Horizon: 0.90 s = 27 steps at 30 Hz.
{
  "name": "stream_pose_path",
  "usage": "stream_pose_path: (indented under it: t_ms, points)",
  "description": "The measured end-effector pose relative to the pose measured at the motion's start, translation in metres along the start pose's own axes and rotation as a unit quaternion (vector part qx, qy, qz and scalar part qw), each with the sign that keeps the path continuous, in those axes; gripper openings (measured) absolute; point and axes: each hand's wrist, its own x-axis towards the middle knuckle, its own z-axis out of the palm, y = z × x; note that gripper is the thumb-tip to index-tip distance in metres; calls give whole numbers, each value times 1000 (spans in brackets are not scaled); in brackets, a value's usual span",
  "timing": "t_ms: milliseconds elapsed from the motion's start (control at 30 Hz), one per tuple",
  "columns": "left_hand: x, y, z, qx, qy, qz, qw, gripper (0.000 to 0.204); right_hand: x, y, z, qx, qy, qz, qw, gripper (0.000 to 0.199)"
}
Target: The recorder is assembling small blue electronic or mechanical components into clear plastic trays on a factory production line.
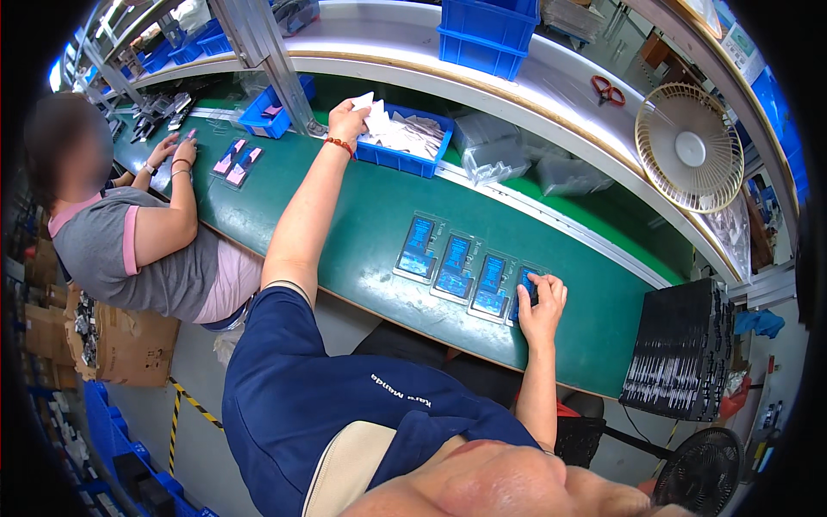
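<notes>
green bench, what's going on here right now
At the green bench, the person's left hand pinches a white slip above a blue bin of similar slips. The right hand touches the rightmost of four blue-and-black flat packs lying in a row. A co-worker on the left is handling something too small to make out.
</notes>
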Motion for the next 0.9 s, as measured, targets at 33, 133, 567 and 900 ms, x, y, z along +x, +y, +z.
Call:
stream_pose_path:
  t_ms: [33, 133, 567, 900]
  points:
    - [0, 0, 0, -2, -4, 0, 1000, 27, -1, 0, 0, 1, 0, 2, 1000, 28]
    - [0, -3, 1, -68, 37, 44, 996, 24, -1, 1, 0, 0, -6, 5, 1000, 28]
    - [-219, -32, 55, -187, -212, -106, 953, 24, 62, -80, 58, 413, -73, 99, 902, 37]
    - [-242, -37, 24, -78, -253, -154, 952, 34, 25, -77, 56, 1, -41, -220, 975, 11]
